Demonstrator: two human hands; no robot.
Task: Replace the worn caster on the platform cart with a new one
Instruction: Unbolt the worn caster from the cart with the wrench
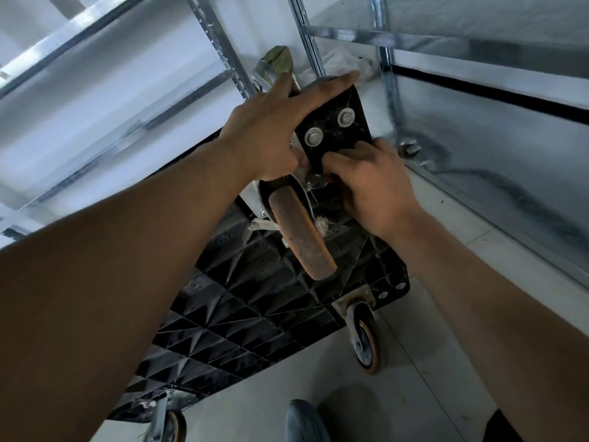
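Note:
The black platform cart [242, 307] stands tipped on its edge, ribbed underside facing me. At its top corner sits the worn caster [301, 234], an orange-brown wheel in a metal fork. My left hand [280, 129] grips the cart's top corner [357, 100], fingers wrapped over the edge. Two bolt heads with washers [330, 127] show on the black corner. My right hand [373, 183] pinches at a small fastener just below those bolts, fingertips pressed against the corner; the fastener itself is mostly hidden.
Another caster [366, 339] hangs at the lower right corner, and a third [169, 422] at the bottom left. Metal shelving uprights [223, 46] and a galvanised panel [494, 148] close in behind and to the right. My shoe [302, 422] is on the pale floor.

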